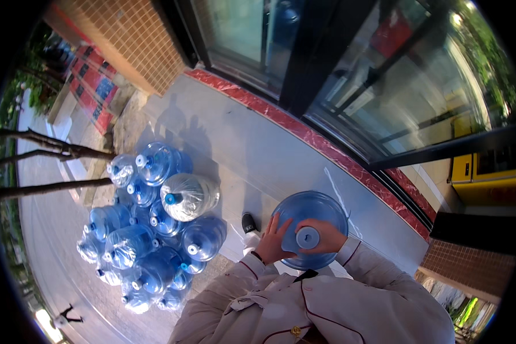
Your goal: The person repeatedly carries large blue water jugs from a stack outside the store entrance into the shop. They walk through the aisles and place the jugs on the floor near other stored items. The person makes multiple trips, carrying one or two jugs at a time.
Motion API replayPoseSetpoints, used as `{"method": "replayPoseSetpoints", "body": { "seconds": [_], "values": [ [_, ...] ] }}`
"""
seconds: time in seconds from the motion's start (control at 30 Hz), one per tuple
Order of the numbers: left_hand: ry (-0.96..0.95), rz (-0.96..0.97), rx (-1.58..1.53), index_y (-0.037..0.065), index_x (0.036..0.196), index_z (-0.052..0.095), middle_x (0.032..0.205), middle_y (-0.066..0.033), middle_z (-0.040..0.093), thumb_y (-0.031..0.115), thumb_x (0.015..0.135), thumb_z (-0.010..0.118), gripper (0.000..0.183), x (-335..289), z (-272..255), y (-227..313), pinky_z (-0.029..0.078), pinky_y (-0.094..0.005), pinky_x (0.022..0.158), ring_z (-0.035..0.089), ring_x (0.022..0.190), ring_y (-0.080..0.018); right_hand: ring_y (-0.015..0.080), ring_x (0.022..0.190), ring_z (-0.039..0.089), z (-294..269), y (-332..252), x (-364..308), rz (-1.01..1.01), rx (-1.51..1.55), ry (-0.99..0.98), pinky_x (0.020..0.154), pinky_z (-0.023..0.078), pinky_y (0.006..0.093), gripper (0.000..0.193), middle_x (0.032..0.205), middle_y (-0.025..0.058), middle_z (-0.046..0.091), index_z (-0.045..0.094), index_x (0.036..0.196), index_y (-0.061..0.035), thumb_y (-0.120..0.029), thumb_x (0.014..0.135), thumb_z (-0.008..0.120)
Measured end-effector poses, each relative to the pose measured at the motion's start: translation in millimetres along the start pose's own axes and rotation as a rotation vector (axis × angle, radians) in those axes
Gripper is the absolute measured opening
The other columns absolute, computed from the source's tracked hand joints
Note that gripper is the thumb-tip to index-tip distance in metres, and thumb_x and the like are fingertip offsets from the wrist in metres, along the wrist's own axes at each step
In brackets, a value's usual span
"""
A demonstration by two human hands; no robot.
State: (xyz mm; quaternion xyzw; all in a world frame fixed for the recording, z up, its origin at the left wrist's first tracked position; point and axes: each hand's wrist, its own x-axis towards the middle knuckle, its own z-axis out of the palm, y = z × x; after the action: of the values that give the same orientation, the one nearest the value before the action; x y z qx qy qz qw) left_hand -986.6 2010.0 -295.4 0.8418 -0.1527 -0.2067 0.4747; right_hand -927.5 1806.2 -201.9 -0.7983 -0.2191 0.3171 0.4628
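Large water-cooler bottle [307,204] upright, close against the person's front, directly beneath both hands. Left hand [275,241] lies flat on the bottle's shoulder, fingers spread; right hand [325,236] curls thumb and fingers around the pale cap [308,237] at the neck. Bottle is translucent blue, round, cap on; base hidden from above. Similar bottles [155,221] cluster to the left.
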Motion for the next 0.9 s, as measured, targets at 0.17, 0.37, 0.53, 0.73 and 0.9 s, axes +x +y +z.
{"method": "replayPoseSetpoints", "body": {
  "seconds": [0.17,0.37,0.53,0.73,0.9],
  "values": [
    [-0.02,0.213,0.152,0.017,0.136,0.038,0.147,-0.0223,0.018,0.041,0.065,0.076,0.084,32.6,43.6,112.9,0.021,-0.0674,0.097,0.017,0.135,-0.0447,0.0297,0.101,0.058,-48.4,-27.1,-106.2,-0.012,0.07,0.312,0.086,0.047,0.0363,0.054,0.106,0.0119,0.06,0.054,0.109,-0.0083,-0.023,0.063,0.079],
    [-0.294,0.481,0.185,0.012,0.133,0.042,0.148,-0.0103,0.027,0.026,0.067,0.072,0.073,90.0,110.2,187.7,0.013,-0.0632,0.103,0.019,0.139,-0.0318,0.033,0.1,0.057,-51.2,4.9,-217.8,0.074,0.074,0.78,0.086,0.047,0.0376,0.053,0.106,0.013,0.059,0.054,0.108,-0.0076,-0.02,0.063,0.079],
    [-0.504,0.695,0.169,0.012,0.131,0.045,0.146,-0.0086,0.03,0.025,0.069,0.07,0.068,111.4,209.4,253.8,0.013,-0.0602,0.105,0.022,0.137,-0.03,0.0331,0.1,0.057,-55.1,24.2,-334.9,0.211,0.08,1.055,0.086,0.047,0.0385,0.053,0.105,0.0137,0.059,0.054,0.108,-0.0067,-0.017,0.061,0.079],
    [-0.752,0.932,0.177,0.009,0.125,0.05,0.14,-0.0109,0.037,0.024,0.073,0.068,0.057,138.9,339.5,331.0,0.029,-0.0526,0.102,0.032,0.132,-0.0311,0.0297,0.092,0.061,-58.8,72.3,-465.6,0.402,0.133,1.473,0.079,0.049,0.0365,0.057,0.101,0.0124,0.061,0.055,0.107,-0.0059,-0.021,0.059,0.082],
    [-0.885,0.929,0.163,0.005,0.108,0.06,0.13,-0.016,0.048,0.018,0.075,0.069,0.036,154.8,414.2,418.2,0.035,-0.043,0.102,0.042,0.124,-0.0345,0.0255,0.089,0.063,-95.9,103.1,-559.8,0.46,0.193,1.628,0.077,0.05,0.0344,0.057,0.097,0.012,0.061,0.055,0.105,-0.0047,-0.02,0.058,0.083]
  ]
}}
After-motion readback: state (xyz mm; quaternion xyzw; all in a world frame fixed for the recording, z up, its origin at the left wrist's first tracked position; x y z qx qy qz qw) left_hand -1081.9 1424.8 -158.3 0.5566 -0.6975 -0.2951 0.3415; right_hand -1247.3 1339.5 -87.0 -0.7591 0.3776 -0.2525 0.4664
